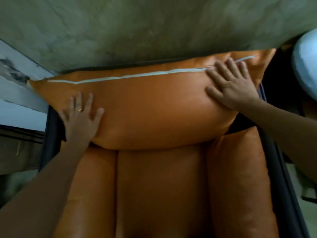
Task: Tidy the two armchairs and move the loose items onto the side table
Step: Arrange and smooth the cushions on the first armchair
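Orange cushion [151,110] stands against the armchair [281,177] back, pale zip strip [130,76] along its top edge. Left hand [80,117] and right hand [229,85] press flat on it, fingers spread. Orange seat [161,191] below. Green-grey wall [154,26] behind; blurred pale object [307,62] at right.

Both forearms [51,177] bare, stretched forward. The left hand [80,117] lies palm-down, fingers [89,102] straight and spread, ring [80,110] on one finger. The right hand [231,85] reaches further, palm-down too, fingers splayed, pointing up-left.
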`<state>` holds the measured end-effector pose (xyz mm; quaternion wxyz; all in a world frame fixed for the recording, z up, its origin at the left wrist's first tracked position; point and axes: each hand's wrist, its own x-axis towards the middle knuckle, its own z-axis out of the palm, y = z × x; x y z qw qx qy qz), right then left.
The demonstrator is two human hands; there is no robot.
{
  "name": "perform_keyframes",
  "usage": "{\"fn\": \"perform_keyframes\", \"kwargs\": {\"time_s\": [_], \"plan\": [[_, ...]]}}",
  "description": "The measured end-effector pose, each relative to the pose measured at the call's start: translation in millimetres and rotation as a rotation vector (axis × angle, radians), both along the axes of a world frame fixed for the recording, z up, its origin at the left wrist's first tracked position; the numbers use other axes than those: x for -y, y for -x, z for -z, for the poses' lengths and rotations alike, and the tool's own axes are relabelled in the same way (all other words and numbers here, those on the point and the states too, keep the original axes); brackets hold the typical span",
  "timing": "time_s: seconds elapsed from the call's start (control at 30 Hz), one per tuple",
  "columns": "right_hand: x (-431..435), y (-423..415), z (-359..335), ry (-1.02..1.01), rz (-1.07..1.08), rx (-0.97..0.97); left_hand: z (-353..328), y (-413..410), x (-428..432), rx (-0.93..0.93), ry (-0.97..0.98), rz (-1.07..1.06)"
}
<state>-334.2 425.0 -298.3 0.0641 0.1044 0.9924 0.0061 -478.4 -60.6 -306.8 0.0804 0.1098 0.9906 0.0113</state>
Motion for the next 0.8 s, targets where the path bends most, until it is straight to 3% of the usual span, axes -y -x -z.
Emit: {"fn": "perform_keyframes", "kwargs": {"time_s": [0.13,0.23,0.33,0.43,0.5,0.63,0.7,0.8], "plan": [[-13.2,-7.1,-7.2,0.055,0.252,-0.025,-12.9,20.2,47.8,0.077,0.021,-0.180],[22.7,8.7,-17.8,0.133,0.370,-0.155,-22.9,24.1,29.5,0.007,-0.064,-0.106],[93.4,30.4,-21.4,0.129,0.098,-0.224,-30.8,21.7,-31.7,-0.107,-0.098,0.198],[156.7,42.3,-9.0,0.161,-0.221,-0.075,-35.7,12.6,-98.6,-0.118,-0.169,0.436],[154.8,39.6,2.6,0.144,-0.230,0.004,-26.7,8.6,-114.9,-0.061,-0.147,0.484],[62.4,24.7,4.0,-0.005,0.178,-0.003,-7.8,42.1,-57.5,-0.031,-0.032,0.234],[11.7,8.5,-10.7,-0.035,0.393,0.005,-11.3,67.5,-7.7,-0.031,-0.065,0.028],[-5.0,-21.8,-26.6,0.041,0.619,-0.144,-21.9,60.4,34.7,-0.082,-0.167,-0.061]]}}
